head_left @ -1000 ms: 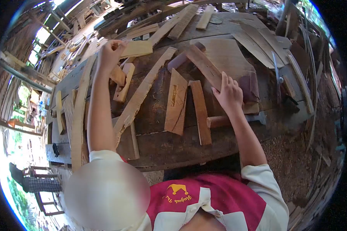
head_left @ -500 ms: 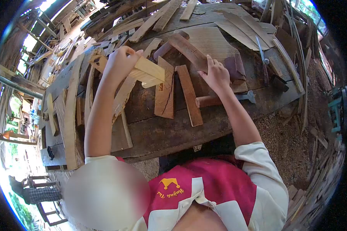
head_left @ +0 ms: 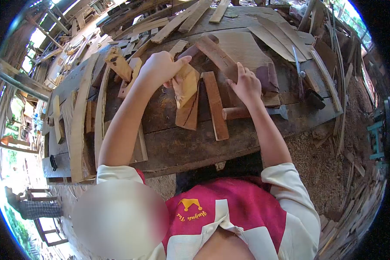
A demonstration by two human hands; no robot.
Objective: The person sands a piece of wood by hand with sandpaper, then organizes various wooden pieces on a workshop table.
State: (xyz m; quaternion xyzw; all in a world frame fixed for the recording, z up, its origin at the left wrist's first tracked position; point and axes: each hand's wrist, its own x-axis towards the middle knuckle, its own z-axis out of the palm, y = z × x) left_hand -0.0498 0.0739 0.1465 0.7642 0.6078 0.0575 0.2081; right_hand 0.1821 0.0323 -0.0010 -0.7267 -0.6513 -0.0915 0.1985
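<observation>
My left hand (head_left: 162, 69) grips a pale yellow wood block (head_left: 187, 86), tilted above a brown board (head_left: 187, 117) with a dark crack. My right hand (head_left: 246, 86) is closed on the near end of a reddish-brown wood piece (head_left: 216, 54), thumb on the near side and fingers over the top. Between the hands lies a narrow brown wood strip (head_left: 215, 106). Just below my right hand is a tool with a round wooden handle (head_left: 235, 113); its flared metal end (head_left: 282, 112) shows beyond my forearm.
A pale knotted wood block (head_left: 118, 64) stands left of my left hand. Long planks (head_left: 83, 121) line the workbench's (head_left: 182, 154) left side. A thin blade-like tool (head_left: 297, 65) and flat boards (head_left: 277, 37) lie at the right. Scrap wood surrounds the bench.
My left hand has moved right and turned the pale block, bringing it over the cracked board. The knotted block at left now stands apart from that hand. My right hand stays on its wood piece.
</observation>
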